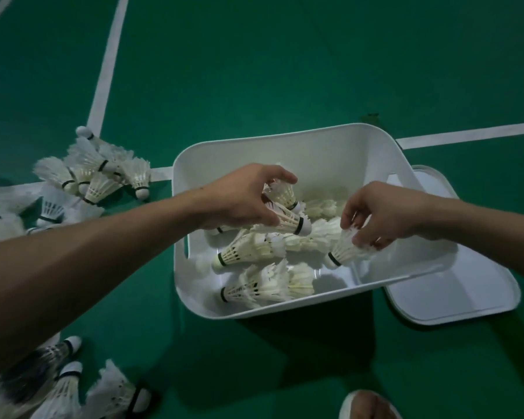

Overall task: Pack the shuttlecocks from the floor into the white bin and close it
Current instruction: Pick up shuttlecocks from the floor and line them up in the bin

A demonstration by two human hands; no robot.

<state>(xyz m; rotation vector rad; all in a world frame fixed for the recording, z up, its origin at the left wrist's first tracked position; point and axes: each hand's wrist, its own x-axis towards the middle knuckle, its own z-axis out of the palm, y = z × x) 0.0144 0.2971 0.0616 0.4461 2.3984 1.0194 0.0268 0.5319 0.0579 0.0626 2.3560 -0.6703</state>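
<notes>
Roughly partway, at a guess. Grips two shuttlecocks (288,219) in the left hand (242,198), pinches a third shuttlecock (345,252) by its feathers in the right hand (381,213), both over the white bin (285,146). Leaves heaps (97,176) on the floor (285,71) (lid (466,294) off, beside the bin).

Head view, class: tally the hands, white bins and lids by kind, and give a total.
Hands: 2, the left hand and the right hand, both holding shuttlecocks
White bin: 1
Lid: 1
Total: 4
</notes>
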